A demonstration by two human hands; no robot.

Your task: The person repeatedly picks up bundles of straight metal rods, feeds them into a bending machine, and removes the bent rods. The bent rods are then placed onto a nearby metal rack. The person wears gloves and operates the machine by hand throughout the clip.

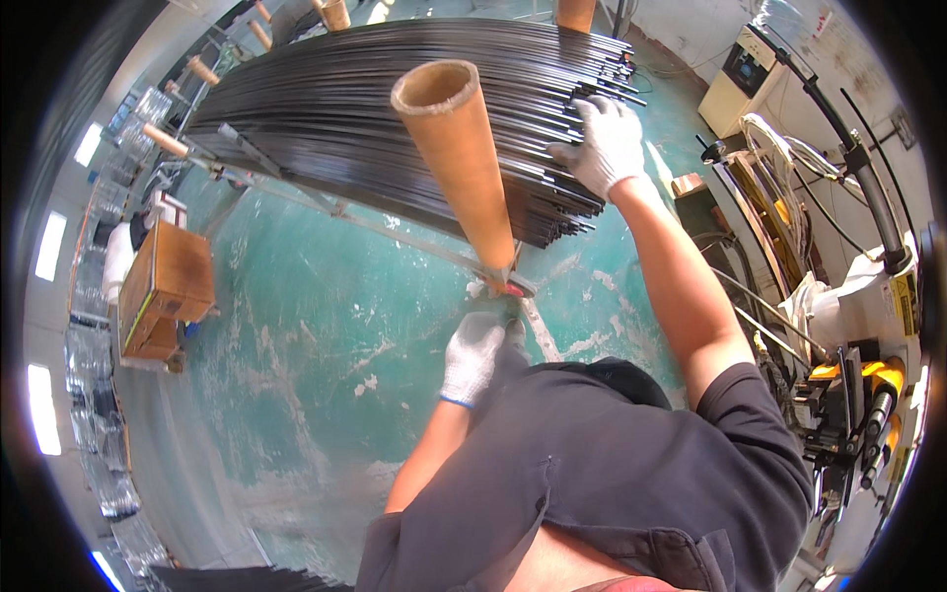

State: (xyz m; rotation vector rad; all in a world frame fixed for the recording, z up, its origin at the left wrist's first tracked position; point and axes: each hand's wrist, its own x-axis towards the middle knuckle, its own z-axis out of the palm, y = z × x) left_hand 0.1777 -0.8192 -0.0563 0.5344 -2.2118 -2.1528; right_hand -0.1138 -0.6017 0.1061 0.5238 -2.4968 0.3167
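A large stack of thin black rods or tubes lies lengthwise on a metal rack. My right hand, in a white knitted glove, rests against the rods' ends at the stack's right side with its fingers spread; whether it grips any is hidden. In a like glove with a blue cuff edge, my left hand hangs low before my body, its fingers partly hidden and blurred, below the foot of an upright brown cardboard tube. That tube stands at the rack's near side, in front of the rods.
On the right are a machine with a black cylinder, looped cables and a beige box. A wooden cabinet stands at left. Wrapped bundles line the left wall. More cardboard tubes rise behind the rods.
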